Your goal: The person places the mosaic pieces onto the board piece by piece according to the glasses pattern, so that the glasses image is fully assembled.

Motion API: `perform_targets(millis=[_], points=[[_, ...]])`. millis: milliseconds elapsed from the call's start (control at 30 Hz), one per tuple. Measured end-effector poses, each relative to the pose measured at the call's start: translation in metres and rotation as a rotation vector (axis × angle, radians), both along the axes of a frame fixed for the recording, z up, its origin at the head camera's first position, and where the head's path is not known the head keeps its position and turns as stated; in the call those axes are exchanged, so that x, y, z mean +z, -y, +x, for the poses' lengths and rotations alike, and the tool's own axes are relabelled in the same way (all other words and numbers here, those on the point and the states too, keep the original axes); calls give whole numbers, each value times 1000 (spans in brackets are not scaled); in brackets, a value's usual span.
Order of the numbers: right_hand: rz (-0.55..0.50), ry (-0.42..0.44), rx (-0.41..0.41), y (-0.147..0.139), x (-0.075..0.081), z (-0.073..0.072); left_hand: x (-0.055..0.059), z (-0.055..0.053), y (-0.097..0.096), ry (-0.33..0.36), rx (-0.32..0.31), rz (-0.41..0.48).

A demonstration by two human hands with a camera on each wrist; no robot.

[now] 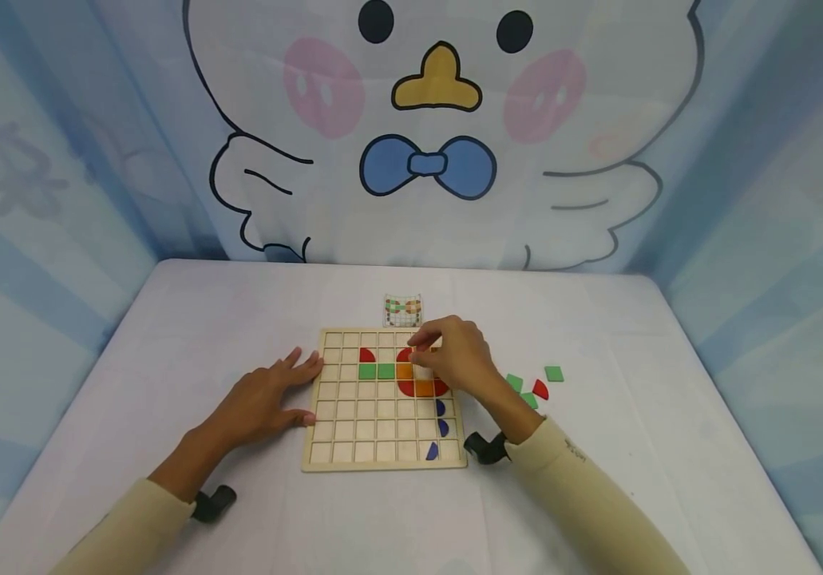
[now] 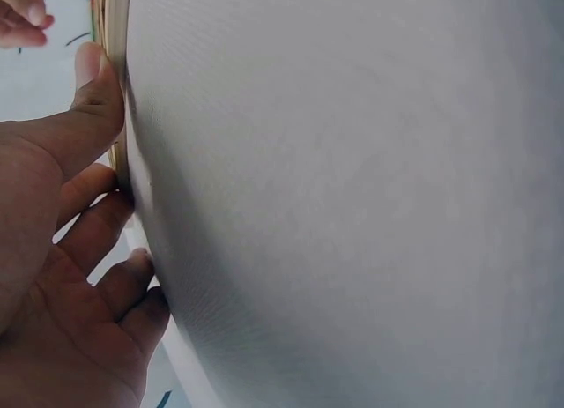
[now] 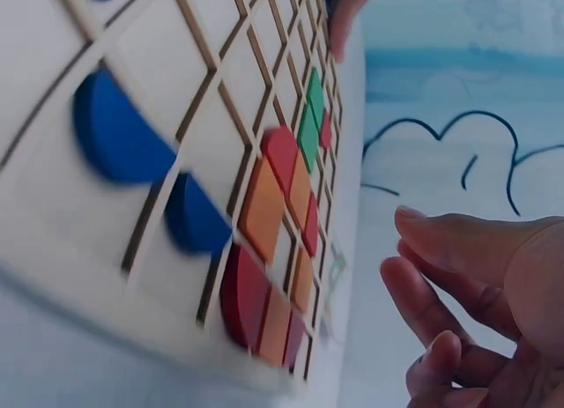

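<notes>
Left hand (image 1: pixel 260 403): spread out, holding nothing; thumb and fingertips touch the board's left edge.
Board (image 1: pixel 343 431): flat on the table (image 1: pixel 239 311); the left wrist view shows just its thin side.
Picture card (image 1: pixel 402 311): behind the board, too small to make out.
Right hand (image 1: pixel 460 355): over the board, hiding some squares; fingers bent, a little apart, with nothing seen in them.
Loose pieces (image 1: pixel 554 374): green and red, right of the board.

The left hand (image 1: pixel 262 403) extends from the near left, thumb spread from the fingers; farther right, the right hand (image 1: pixel 460 351) curls loosely, thumb near forefinger.
</notes>
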State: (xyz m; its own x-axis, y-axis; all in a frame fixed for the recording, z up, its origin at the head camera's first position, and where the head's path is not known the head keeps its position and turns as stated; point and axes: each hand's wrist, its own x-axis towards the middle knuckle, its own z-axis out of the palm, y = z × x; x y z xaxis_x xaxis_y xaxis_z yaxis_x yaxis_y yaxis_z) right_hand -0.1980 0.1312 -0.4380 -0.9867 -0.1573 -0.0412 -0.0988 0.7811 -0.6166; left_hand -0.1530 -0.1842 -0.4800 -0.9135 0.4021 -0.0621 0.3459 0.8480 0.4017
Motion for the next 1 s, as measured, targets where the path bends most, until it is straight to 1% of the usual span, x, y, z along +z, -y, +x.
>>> perform_targets(millis=[200, 367, 567, 867, 1000], points=[[29, -1, -55, -34, 6, 10, 0, 0, 0, -2, -3, 2], [61, -2, -109, -64, 4, 19, 1, 0, 0, -4, -9, 3], [80, 25, -171, -92, 2, 31, 1, 0, 1, -6, -14, -1], [115, 47, -200, -119, -6, 41, -1, 0, 1, -15, -18, -3], [158, 63, -210, -126, -11, 43, -1, 0, 1, -6, -12, -5]])
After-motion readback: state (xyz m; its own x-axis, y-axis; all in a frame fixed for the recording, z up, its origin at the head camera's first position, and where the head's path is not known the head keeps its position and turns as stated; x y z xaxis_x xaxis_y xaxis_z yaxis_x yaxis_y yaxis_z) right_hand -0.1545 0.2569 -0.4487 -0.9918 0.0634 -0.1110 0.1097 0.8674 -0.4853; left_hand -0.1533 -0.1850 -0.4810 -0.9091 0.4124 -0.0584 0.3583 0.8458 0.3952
